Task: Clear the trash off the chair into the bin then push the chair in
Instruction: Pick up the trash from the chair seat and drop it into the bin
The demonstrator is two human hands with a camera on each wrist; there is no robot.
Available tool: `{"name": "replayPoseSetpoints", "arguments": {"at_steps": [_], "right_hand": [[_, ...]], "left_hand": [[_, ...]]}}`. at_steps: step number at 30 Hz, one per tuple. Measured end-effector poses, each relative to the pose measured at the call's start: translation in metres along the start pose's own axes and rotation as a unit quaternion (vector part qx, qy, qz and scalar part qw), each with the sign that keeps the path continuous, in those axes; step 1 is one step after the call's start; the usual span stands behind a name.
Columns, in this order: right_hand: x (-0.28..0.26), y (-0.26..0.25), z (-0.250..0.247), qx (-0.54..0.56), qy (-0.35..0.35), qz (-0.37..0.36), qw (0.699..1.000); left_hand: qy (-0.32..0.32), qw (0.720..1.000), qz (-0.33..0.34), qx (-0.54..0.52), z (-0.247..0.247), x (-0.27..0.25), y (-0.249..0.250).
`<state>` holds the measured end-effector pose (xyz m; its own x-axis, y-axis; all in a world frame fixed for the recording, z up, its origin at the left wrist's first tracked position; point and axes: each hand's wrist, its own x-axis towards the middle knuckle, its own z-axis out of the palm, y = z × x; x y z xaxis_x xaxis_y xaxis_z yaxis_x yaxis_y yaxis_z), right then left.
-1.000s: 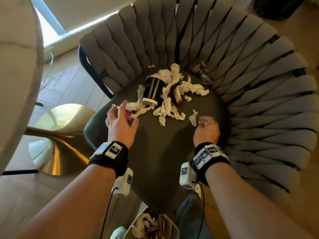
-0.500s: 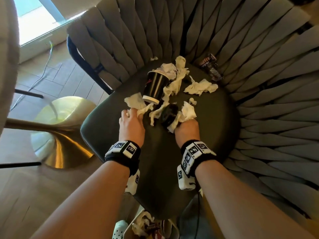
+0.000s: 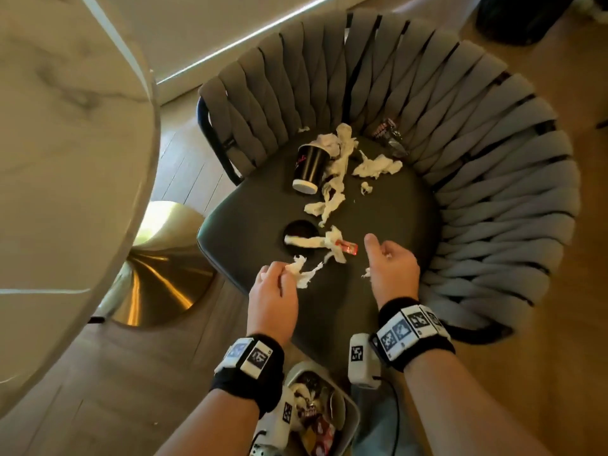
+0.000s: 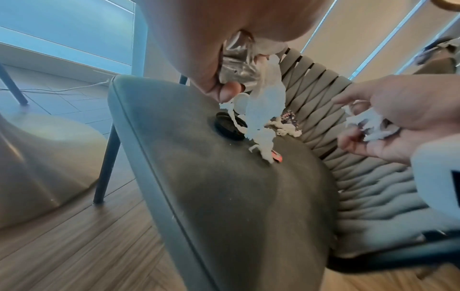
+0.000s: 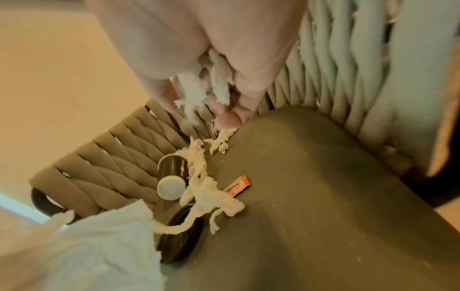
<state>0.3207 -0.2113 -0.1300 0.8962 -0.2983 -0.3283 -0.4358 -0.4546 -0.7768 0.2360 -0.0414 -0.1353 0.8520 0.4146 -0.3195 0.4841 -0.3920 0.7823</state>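
The chair [image 3: 378,209] has a dark seat and a woven grey back. On the seat lie a black paper cup [image 3: 310,167] on its side, torn tissue strips [image 3: 332,189], a black lid [image 3: 297,230], a small red wrapper [image 3: 349,249] and a dark snack wrapper [image 3: 388,134]. My left hand [image 3: 279,273] hovers over the seat's front edge and grips tissue shreds [image 4: 266,110] plus a crinkled clear wrapper [image 4: 236,65]. My right hand [image 3: 381,255], beside it, holds small tissue bits [image 5: 196,92] in curled fingers. The bin [image 3: 348,419], part full, sits below my wrists.
A marble tabletop [image 3: 65,159] on a gold pedestal base [image 3: 158,264] stands close on the left of the chair. Wood floor surrounds the chair. A dark object [image 3: 526,18] sits on the floor at the far right.
Both hands have drawn back from the pile to the seat's front edge, lifting tissue shreds. The lid, a tissue strip and the red wrapper now lie nearer the front.
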Motion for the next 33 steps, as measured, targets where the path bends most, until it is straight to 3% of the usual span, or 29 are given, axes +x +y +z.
{"name": "replayPoseSetpoints", "arguments": {"at_steps": [3,8,12,15,20,23,27,33], "right_hand": [[-0.039,0.01,-0.012,0.04,0.016,0.014,0.999],[-0.119,0.049,-0.029,0.066,-0.015,0.049,0.997],[-0.185,0.11,-0.03,-0.015,-0.098,0.076,0.992],[-0.219,0.172,-0.016,-0.063,-0.191,0.127,0.971],[-0.231,0.271,0.026,-0.146,-0.29,0.144,0.935],[-0.229,0.302,0.04,-0.16,-0.334,0.132,0.92],[-0.213,0.309,0.039,-0.185,-0.341,0.112,0.915],[-0.211,0.268,0.012,-0.171,-0.281,0.103,0.939]], "left_hand": [[-0.03,0.999,0.014,0.002,-0.008,-0.036,-0.008],[-0.1,0.995,0.009,0.0,-0.014,-0.112,-0.045],[-0.164,0.984,-0.066,0.033,-0.001,-0.169,-0.096],[-0.191,0.97,-0.143,0.054,0.022,-0.2,-0.14],[-0.195,0.954,-0.161,0.158,0.069,-0.214,-0.212],[-0.264,0.924,-0.17,0.22,0.095,-0.213,-0.248],[-0.258,0.92,-0.217,0.198,0.108,-0.212,-0.262],[-0.197,0.948,-0.197,0.151,0.075,-0.211,-0.22]]}}
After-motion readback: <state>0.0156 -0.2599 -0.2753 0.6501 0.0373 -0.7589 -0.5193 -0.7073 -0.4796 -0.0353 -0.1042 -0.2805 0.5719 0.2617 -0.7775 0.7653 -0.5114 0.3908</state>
